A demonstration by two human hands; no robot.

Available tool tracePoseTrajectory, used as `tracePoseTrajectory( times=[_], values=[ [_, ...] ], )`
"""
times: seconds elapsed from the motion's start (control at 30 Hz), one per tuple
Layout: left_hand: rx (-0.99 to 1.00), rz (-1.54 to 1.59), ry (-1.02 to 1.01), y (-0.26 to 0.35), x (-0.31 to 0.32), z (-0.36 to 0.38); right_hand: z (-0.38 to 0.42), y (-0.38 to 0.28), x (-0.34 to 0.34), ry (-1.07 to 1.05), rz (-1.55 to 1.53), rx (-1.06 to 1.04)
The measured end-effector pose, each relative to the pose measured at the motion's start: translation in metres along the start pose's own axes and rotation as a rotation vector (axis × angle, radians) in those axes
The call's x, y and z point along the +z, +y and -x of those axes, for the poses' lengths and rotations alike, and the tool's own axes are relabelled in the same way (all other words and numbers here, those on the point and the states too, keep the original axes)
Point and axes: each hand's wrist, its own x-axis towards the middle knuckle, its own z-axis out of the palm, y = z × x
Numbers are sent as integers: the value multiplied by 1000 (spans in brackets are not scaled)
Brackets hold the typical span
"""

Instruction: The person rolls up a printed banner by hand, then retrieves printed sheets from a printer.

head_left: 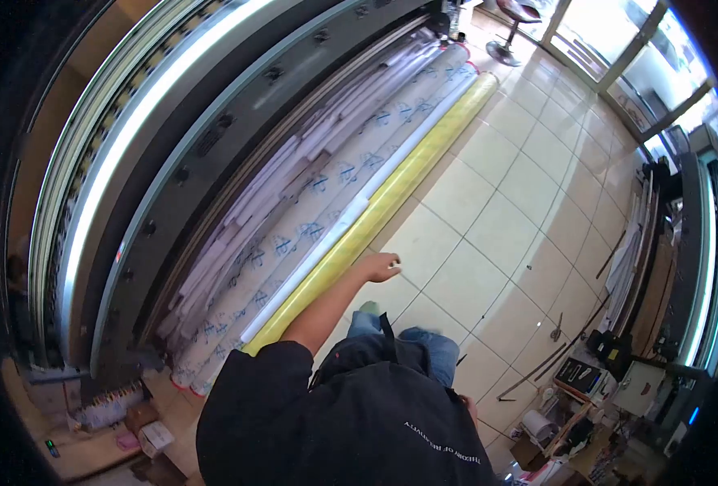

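My left hand (pixel 382 267) hangs in front of me over the tiled floor, its fingers loosely curled in, and no object shows in it. Closest to it is a long roll of yellow film (pixel 375 209), lying to the left of the hand and apart from it. Only a sliver of my right hand (pixel 469 407) shows beside my black shirt; its fingers are hidden. Alongside the yellow roll lie a white roll (pixel 326 239) and rolls in wrapping printed with blue marks (pixel 318 182).
A large wide-format machine (pixel 189 146) curves along the left, with narrow white rolls (pixel 270 190) below it. A stool (pixel 503 53) stands near the glass doors. At right are another long machine (pixel 703 259), a metal bar (pixel 541 363), scissors (pixel 556 328) and a cluttered box area.
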Motion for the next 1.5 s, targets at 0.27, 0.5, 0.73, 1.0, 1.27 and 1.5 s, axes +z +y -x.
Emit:
tracePoseTrajectory(
  times=[0.27, 0.5, 0.73, 1.0, 1.27, 1.5],
  values=[
    [-67, 109, 32, 42, 14, -226, -60, 49, -136, 175, -199, 338],
    [-628, 29, -117, 20, 145, -208, -165, 13, -322, 472, -499, 493],
    [-838, 334, -570, 121, 156, -231, -317, -134, -450, 416, -449, 225],
    [-576, -190, -332, 226, -12, -596, -382, -235, -524, 410, -658, 227],
    [176, -125, 62, 602, -43, -987, -435, -219, -553, 516, -953, 427],
    [535, -383, -382, 834, 96, -1028, -500, -150, -648, 420, -824, 459]
  ],
)
